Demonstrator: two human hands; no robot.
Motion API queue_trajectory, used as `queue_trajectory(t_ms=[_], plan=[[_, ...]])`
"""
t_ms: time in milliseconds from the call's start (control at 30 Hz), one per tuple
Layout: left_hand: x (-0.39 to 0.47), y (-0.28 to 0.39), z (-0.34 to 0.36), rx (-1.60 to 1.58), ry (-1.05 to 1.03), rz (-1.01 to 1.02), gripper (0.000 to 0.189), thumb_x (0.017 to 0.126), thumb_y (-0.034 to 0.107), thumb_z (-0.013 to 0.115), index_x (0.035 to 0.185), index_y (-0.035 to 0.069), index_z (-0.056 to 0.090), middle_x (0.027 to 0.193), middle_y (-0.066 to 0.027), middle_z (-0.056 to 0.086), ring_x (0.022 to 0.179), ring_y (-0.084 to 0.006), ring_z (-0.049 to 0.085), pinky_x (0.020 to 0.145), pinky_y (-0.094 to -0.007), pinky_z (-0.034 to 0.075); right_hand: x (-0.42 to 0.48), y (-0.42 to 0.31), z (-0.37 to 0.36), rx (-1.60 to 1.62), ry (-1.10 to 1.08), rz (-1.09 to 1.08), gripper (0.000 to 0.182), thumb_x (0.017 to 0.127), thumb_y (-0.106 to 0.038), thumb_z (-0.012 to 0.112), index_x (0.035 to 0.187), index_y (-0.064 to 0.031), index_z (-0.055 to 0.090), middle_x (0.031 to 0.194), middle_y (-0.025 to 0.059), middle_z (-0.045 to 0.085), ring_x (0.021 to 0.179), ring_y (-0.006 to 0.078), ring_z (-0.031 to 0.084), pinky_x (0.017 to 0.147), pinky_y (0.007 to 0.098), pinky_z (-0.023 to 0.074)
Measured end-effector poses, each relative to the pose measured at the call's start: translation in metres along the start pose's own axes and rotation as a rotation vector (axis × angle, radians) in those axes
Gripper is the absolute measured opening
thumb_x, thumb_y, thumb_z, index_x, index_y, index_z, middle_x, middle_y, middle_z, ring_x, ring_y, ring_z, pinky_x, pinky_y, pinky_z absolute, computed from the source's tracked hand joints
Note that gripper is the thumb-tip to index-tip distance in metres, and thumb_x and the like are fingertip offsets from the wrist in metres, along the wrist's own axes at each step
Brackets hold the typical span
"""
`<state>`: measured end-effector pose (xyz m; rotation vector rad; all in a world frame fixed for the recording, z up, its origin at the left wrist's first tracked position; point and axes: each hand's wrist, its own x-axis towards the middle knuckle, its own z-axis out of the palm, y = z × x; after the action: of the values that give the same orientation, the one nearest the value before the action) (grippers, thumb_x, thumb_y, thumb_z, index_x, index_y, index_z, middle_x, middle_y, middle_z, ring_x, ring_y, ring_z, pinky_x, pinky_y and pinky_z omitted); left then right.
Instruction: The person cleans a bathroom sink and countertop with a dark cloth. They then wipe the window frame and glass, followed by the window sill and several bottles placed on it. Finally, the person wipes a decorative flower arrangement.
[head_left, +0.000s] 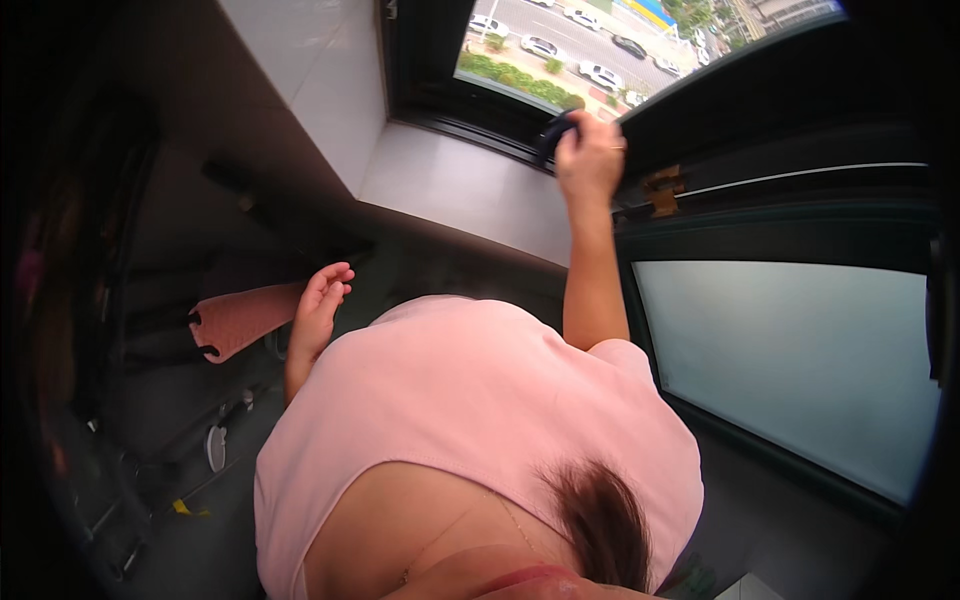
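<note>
My right hand (592, 159) is raised at the window and shut on a dark cloth (556, 136), which lies against the lower corner of the black window frame (465, 112). Just below this frame runs a pale tiled windowsill (465, 187). My left hand (324, 304) hangs at my left side with its fingers loosely curled and apart, holding nothing. Behind that hand, lower down, is a pink padded cover (247, 319) with black ends; whether they touch cannot be told.
A frosted glass pane (787, 367) in a dark frame stands at my right. A brass-coloured fitting (664, 191) sits near the window corner. Beyond the window, far below, are a street and parked cars (540, 47). Dim items, one with a yellow piece (189, 508), lie at lower left.
</note>
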<state>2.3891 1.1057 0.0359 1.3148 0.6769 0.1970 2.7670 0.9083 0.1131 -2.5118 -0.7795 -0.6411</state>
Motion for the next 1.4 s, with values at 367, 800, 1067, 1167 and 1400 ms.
queue_trajectory(t_ms=[367,800,1067,1167,1400], plan=[[0.035,0.027,0.015,0.010,-0.194,-0.011,0.033,0.100,0.014,0.049,0.131,0.006,0.054,0.123,-0.0050,0.059,0.108,-0.0123,0.053,0.096,-0.0268,0.040,0.038,0.029,-0.018,-0.377,0.430,0.128,0.076,0.087,-0.035,0.065,0.145,-0.0094,0.022,0.133,0.0402,0.034,0.118,0.0563,0.042,0.100,0.0561,0.0400],[0.019,0.010,-0.018,0.007,-0.107,0.084,0.031,0.099,0.009,0.050,0.130,0.003,0.053,0.124,-0.0069,0.058,0.118,-0.0147,0.052,0.103,-0.0290,0.040,-0.103,0.016,0.011,-0.021,-0.460,0.203,0.055,0.087,-0.049,0.060,0.123,-0.0074,0.056,0.136,0.0239,0.046,0.127,0.0434,0.041,0.104,0.0510,0.0347],[0.022,0.002,-0.017,0.068,-0.191,0.087,0.030,0.099,0.009,0.050,0.129,0.003,0.054,0.123,-0.0061,0.059,0.117,-0.0133,0.053,0.101,-0.0269,0.040,-0.094,-0.130,0.140,0.075,-0.376,-0.298,0.072,0.095,-0.046,0.046,0.140,0.0099,0.039,0.151,0.0311,0.027,0.143,0.0426,0.023,0.118,0.0466,0.0155],[0.029,0.005,-0.007,0.115,-0.270,0.098,0.030,0.099,0.008,0.050,0.128,0.002,0.055,0.122,-0.0057,0.059,0.116,-0.0135,0.054,0.100,-0.0273,0.041,-0.102,-0.183,0.144,0.129,-0.474,-0.256,0.066,0.097,-0.041,0.045,0.142,0.0061,0.038,0.154,0.0261,0.027,0.145,0.0391,0.022,0.119,0.0448,0.0155],[0.030,-0.005,-0.022,0.100,-0.252,0.100,0.030,0.098,0.008,0.051,0.128,0.003,0.055,0.122,-0.0067,0.060,0.116,-0.0142,0.054,0.100,-0.0279,0.042,-0.157,-0.058,0.070,-0.179,-0.412,-0.099,0.057,0.096,-0.034,0.048,0.143,-0.0036,0.042,0.152,0.0183,0.035,0.144,0.0355,0.026,0.119,0.0440,0.0173]])
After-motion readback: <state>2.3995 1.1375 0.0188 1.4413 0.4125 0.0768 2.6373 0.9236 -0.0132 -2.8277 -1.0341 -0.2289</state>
